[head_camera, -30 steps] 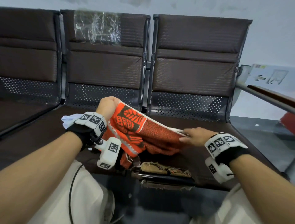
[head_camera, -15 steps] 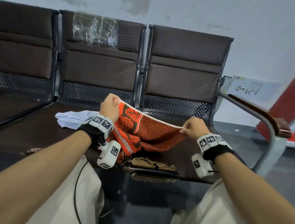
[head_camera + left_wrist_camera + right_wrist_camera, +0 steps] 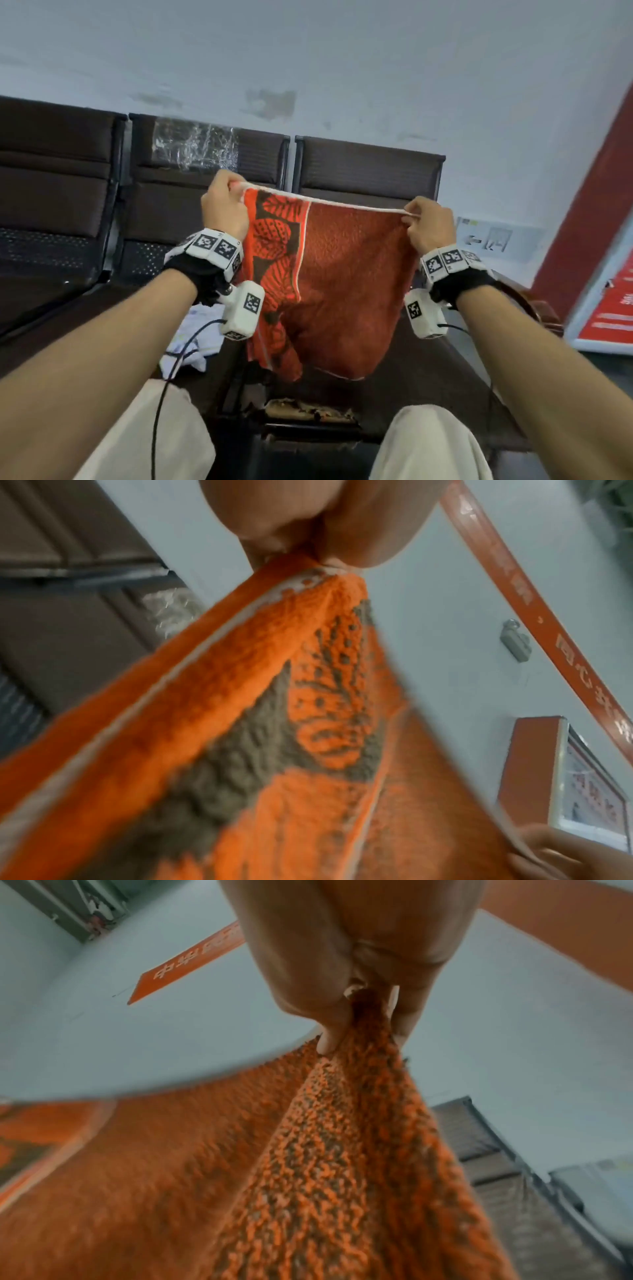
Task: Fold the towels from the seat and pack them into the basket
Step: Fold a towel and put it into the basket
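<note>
While the orange towel point(image 3: 342, 274) hangs in the air between the two hands, above the brown seat point(image 3: 428, 377), the step in hand looks to be squaring it up for the first fold. The left hand point(image 3: 224, 209) pinches one top corner between thumb and curled fingers, and the right hand point(image 3: 430, 224) pinches the other top corner the same way; the wrist views show the cloth nipped tight at the fingertips. To do this well, the person would likely keep the white top hem taut and level, since it now slopes down a little toward the right, and let the cloth drop straight so the lower edge evens out. The bottom hangs bunched and uneven, with the left part lower and creased, so a light shake may help before the corners are brought together. A loose pinch could let one corner slip.

The towel is terry cloth, orange with a brown leaf pattern in a band down its left side, a pale stripe beside that band, and a plainer speckled orange-brown field on the right. A white cloth point(image 3: 191, 339) lies crumpled on the seat to the left. No basket shows in any view.
</note>
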Tool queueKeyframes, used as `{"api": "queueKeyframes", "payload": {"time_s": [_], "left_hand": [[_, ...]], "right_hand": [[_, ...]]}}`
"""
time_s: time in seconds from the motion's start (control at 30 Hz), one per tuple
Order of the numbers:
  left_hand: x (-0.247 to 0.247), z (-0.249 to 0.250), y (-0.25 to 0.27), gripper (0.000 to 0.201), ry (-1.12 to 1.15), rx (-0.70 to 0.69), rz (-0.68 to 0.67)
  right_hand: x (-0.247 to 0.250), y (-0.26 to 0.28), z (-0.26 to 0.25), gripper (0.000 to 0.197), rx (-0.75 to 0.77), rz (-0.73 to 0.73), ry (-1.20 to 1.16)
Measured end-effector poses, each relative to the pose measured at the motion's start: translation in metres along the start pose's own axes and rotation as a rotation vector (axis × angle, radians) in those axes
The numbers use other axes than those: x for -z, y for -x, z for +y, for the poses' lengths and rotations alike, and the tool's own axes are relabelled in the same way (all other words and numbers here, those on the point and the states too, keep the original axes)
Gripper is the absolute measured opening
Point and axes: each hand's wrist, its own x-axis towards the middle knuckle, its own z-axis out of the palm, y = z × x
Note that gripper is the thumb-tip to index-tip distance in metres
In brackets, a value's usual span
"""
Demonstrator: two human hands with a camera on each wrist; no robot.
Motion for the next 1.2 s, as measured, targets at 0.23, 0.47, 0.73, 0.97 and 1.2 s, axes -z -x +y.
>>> {"api": "queueKeyframes", "payload": {"time_s": [0.23, 0.47, 0.73, 0.97, 1.2], "left_hand": [[-0.003, -0.023, -0.014, 0.016, -0.152, -0.009, -0.106], [-0.038, -0.092, 0.010, 0.018, -0.155, 0.113, -0.210], [-0.084, -0.166, 0.043, 0.015, -0.026, 0.365, -0.316], [-0.101, -0.169, 0.059, 0.014, 0.191, 0.391, -0.493], [-0.113, -0.169, 0.077, 0.013, 0.175, 0.437, -0.622]], "right_hand": [[0.001, -0.018, 0.020, 0.006, 0.015, -0.013, 0.032], [-0.082, -0.005, 0.076, 0.034, -0.308, -0.197, -0.052], [-0.164, 0.031, 0.121, 0.027, -0.638, -0.091, -0.431], [-0.173, 0.045, 0.088, 0.023, -0.405, -0.325, -0.774], [-0.180, 0.063, 0.053, 0.027, -0.117, -1.036, -0.738]]}}
